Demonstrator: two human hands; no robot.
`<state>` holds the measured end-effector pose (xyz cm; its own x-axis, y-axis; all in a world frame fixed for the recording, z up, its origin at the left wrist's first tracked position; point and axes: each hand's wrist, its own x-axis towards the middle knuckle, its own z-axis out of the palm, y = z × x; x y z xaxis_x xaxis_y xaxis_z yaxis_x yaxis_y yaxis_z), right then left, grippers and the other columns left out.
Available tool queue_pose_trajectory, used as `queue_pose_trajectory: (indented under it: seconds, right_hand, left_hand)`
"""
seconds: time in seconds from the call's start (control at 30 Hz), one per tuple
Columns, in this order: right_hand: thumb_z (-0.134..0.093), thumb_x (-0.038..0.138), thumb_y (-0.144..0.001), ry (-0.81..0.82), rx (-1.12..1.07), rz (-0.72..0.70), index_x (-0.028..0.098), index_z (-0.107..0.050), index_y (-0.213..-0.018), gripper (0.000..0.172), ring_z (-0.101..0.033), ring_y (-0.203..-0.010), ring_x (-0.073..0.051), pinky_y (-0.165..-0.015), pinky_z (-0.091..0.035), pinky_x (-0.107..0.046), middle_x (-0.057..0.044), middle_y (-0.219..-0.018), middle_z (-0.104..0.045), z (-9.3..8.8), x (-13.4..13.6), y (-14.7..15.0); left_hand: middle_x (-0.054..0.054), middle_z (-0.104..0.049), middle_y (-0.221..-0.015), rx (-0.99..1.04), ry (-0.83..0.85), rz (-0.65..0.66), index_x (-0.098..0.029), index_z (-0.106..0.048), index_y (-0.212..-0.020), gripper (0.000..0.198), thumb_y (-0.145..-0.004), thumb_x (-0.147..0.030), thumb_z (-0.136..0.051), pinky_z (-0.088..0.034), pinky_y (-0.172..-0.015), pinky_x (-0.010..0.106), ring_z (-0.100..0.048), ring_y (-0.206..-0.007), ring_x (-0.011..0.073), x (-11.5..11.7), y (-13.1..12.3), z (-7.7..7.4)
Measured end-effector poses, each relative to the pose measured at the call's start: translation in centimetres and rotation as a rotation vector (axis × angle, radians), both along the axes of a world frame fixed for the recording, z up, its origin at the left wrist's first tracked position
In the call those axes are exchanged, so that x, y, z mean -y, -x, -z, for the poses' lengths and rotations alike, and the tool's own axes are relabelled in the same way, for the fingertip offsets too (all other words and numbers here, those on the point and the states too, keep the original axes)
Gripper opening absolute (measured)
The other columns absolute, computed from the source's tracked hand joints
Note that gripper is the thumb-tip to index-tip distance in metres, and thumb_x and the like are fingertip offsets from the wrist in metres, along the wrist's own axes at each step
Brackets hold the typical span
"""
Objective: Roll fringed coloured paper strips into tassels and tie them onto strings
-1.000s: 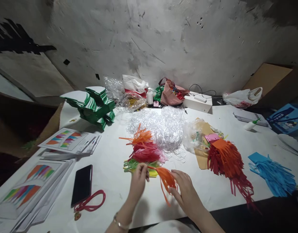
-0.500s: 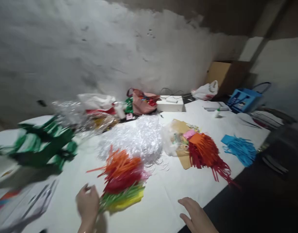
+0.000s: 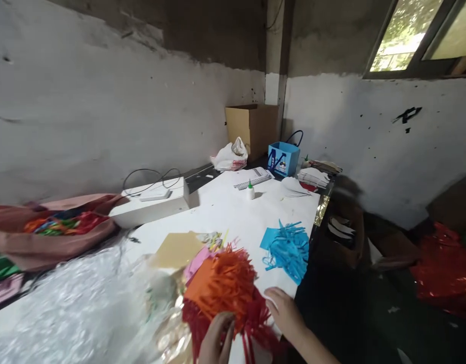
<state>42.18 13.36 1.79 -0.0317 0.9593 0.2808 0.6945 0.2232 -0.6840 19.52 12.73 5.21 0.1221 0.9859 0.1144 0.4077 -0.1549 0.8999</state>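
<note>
A bundle of orange fringed paper [image 3: 223,283] lies on dark red fringed strips [image 3: 195,321] near the table's front right edge. My left hand [image 3: 214,341] is at the front of the orange fringe, fingers bent and slightly apart, nothing visible in them. My right hand [image 3: 288,314] is beside the red strips on their right, fingers stretched and apart; whether it touches them I cannot tell. Beyond it lies a blue fringed paper bundle [image 3: 288,247]. A pink piece [image 3: 197,264] pokes out at the orange bundle's left.
Clear shredded plastic [image 3: 73,308] covers the left front. A white box [image 3: 153,207] and a pink bag [image 3: 66,247] stand against the wall. Farther back are a glue bottle [image 3: 250,191], a white plastic bag [image 3: 230,155], a blue basket [image 3: 283,157] and a cardboard box [image 3: 251,129].
The view has swung right. Both hands have moved from the table front, by the orange, green and yellow fringe pile, to the orange and dark red bundle. My left hand's fingers have loosened.
</note>
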Motion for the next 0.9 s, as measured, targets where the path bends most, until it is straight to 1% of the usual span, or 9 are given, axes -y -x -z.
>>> queue_pose_trajectory:
  seconds: [0.1, 0.2, 0.27, 0.37, 0.43, 0.5, 0.53, 0.7, 0.9]
  right_hand:
    - [-0.041, 0.011, -0.088, -0.069, 0.056, 0.122, 0.017, -0.069, -0.101, 0.031, -0.067, -0.095, -0.023, -0.085, -0.055, -0.037, -0.011, -0.100, -0.070, 0.2, -7.0, -6.0]
    - [-0.044, 0.012, -0.088, -0.069, 0.077, 0.125, 0.017, -0.070, -0.099, 0.029, -0.066, -0.094, -0.023, -0.086, -0.054, -0.038, -0.010, -0.099, -0.070, 0.9, -12.6, -8.9]
    - [-0.044, 0.012, -0.088, -0.049, 0.064, 0.105, 0.017, -0.069, -0.099, 0.028, -0.065, -0.095, -0.023, -0.087, -0.053, -0.038, -0.010, -0.099, -0.069, 1.6, -14.9, -9.6]
    - [-0.044, 0.013, -0.090, -0.022, 0.041, 0.087, 0.016, -0.068, -0.101, 0.027, -0.064, -0.096, -0.022, -0.088, -0.052, -0.037, -0.010, -0.099, -0.068, 2.6, -16.2, -10.0]
    - [-0.044, 0.014, -0.091, -0.003, 0.029, 0.084, 0.016, -0.068, -0.101, 0.026, -0.064, -0.095, -0.022, -0.087, -0.052, -0.036, -0.009, -0.099, -0.068, 3.0, -16.1, -10.3]
    - [-0.044, 0.016, -0.092, 0.008, 0.018, 0.085, 0.017, -0.068, -0.100, 0.025, -0.064, -0.094, -0.021, -0.086, -0.051, -0.035, -0.009, -0.098, -0.067, 3.4, -15.8, -10.7]
    - [-0.044, 0.017, -0.093, 0.008, 0.010, 0.087, 0.017, -0.068, -0.099, 0.024, -0.063, -0.093, -0.021, -0.086, -0.051, -0.035, -0.008, -0.097, -0.067, 3.5, -15.6, -10.9]
    - [-0.041, 0.022, -0.097, -0.011, 0.000, 0.083, 0.019, -0.067, -0.098, 0.026, -0.062, -0.090, -0.019, -0.083, -0.051, -0.034, -0.007, -0.093, -0.066, 3.1, -15.0, -11.5]
    - [-0.050, 0.021, -0.094, -0.019, 0.116, 0.046, 0.019, -0.065, -0.102, 0.018, -0.057, -0.092, -0.021, -0.085, -0.046, -0.038, -0.006, -0.094, -0.062, 1.6, -16.1, -10.1]
  left_hand:
    - [0.009, -0.071, -0.091, 0.040, 0.065, 0.080, -0.023, -0.069, -0.089, 0.030, -0.084, -0.048, -0.053, -0.055, -0.079, 0.037, -0.067, -0.087, 0.0249, -6.4, -7.1, 0.8]
    - [0.011, -0.070, -0.094, 0.012, 0.127, 0.008, -0.018, -0.067, -0.093, 0.038, -0.083, -0.051, -0.051, -0.054, -0.076, 0.037, -0.066, -0.083, 0.0242, -12.2, -12.1, 2.4]
    - [0.014, -0.068, -0.100, -0.100, 0.151, -0.069, -0.015, -0.066, -0.098, 0.043, -0.082, -0.051, -0.050, -0.052, -0.077, 0.038, -0.065, -0.081, 0.0240, -15.5, -14.6, 3.5]
    - [0.016, -0.066, -0.104, -0.226, 0.184, -0.114, -0.013, -0.066, -0.103, 0.041, -0.077, -0.045, -0.057, -0.048, -0.084, 0.040, -0.063, -0.088, 0.0263, -19.2, -17.2, 5.0]
    - [0.013, -0.068, -0.097, -0.234, 0.208, -0.083, -0.016, -0.069, -0.092, 0.029, -0.073, -0.037, -0.062, -0.045, -0.085, 0.038, -0.062, -0.091, 0.0266, -20.7, -18.0, 5.7]
    - [0.011, -0.068, -0.085, -0.220, 0.237, -0.048, -0.017, -0.069, -0.077, 0.017, -0.072, -0.031, -0.062, -0.044, -0.083, 0.035, -0.062, -0.086, 0.0251, -21.7, -18.2, 6.3]
    - [0.009, -0.068, -0.079, -0.205, 0.256, -0.035, -0.017, -0.068, -0.073, 0.016, -0.072, -0.031, -0.061, -0.044, -0.080, 0.034, -0.062, -0.081, 0.0240, -22.0, -18.1, 6.4]
    - [0.002, -0.061, -0.060, -0.044, 0.390, 0.016, -0.017, -0.064, -0.069, 0.032, -0.073, -0.048, -0.056, -0.042, -0.060, 0.028, -0.056, -0.060, 0.0177, -22.9, -16.2, 6.7]
    - [-0.002, -0.055, -0.057, 0.181, 0.470, -0.028, -0.017, -0.059, -0.068, 0.045, -0.068, -0.062, -0.058, -0.042, -0.055, 0.025, -0.050, -0.053, 0.0132, -23.6, -15.1, 7.0]
